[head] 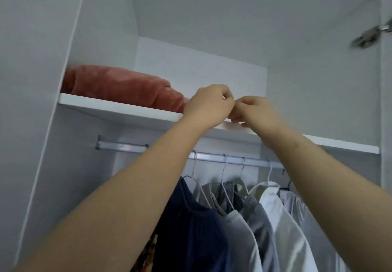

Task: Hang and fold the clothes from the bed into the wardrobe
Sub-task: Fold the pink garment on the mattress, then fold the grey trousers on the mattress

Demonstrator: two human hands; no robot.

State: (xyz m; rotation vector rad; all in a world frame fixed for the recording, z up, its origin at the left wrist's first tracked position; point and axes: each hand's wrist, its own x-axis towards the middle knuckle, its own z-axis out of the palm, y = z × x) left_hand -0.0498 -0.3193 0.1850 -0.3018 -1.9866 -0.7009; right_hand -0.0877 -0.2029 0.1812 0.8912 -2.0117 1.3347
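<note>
My left hand (209, 104) and my right hand (257, 112) are both raised in front of the wardrobe (318, 80), meeting at the front edge of the shelf (118, 107). The fingers of both are curled in tight and the fingertips of the right touch the left. Whether they pinch something small between them I cannot tell, as the knuckles hide it. On the shelf to the left of my hands lies a folded rust-pink blanket (118, 85), its near end just beside my left wrist. Below the shelf runs the rail (212, 156), and the clothes hang from it on thin wire hangers (224, 165), packed close together between my forearms: a navy garment (191, 229) on the left, grey ones (252, 210) in the middle, then a white shirt (273, 203). A metal hinge (369, 37) shows at the upper right.
</note>
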